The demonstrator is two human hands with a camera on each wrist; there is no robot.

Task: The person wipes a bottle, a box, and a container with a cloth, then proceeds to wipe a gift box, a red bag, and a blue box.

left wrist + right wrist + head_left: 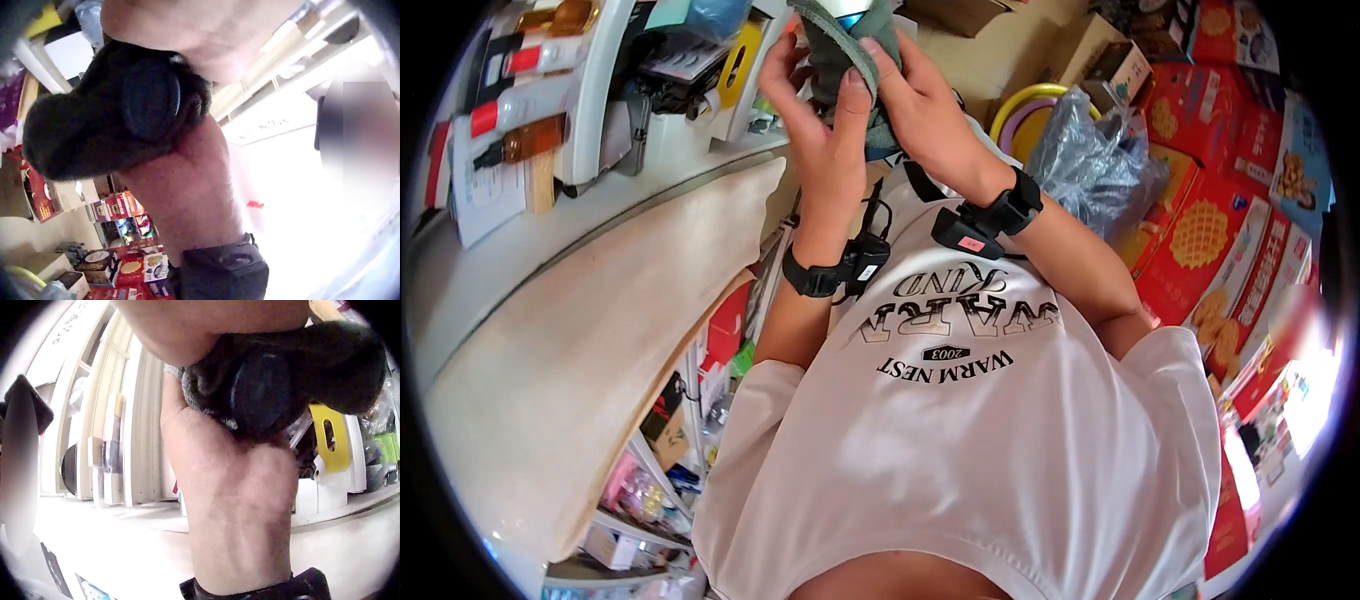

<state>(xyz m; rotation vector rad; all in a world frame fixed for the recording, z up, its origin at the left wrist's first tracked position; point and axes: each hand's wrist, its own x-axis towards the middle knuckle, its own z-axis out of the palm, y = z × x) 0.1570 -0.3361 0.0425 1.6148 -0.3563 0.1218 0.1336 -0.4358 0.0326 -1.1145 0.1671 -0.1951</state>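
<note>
A grey-green cloth [828, 75] is wrapped around an object whose white and blue top [850, 14] shows at the upper edge of the head view. From below, both wrist views show its round dark blue end [152, 99] [261, 392] sticking out of the cloth. My left hand [830, 145] grips the wrapped object from the left, thumb along the cloth. On the other side my right hand [935, 120] holds it too, thumb near the upper fold. Most of the object is hidden by cloth and fingers.
A pale counter [590, 340] curves along the left, with bottles [520, 105] on a white shelf beyond. At the right are a grey plastic bag [1100, 165], a yellow-rimmed basin [1015, 105] and red boxes [1200, 230]. A blurred figure [362, 131] appears in the left wrist view.
</note>
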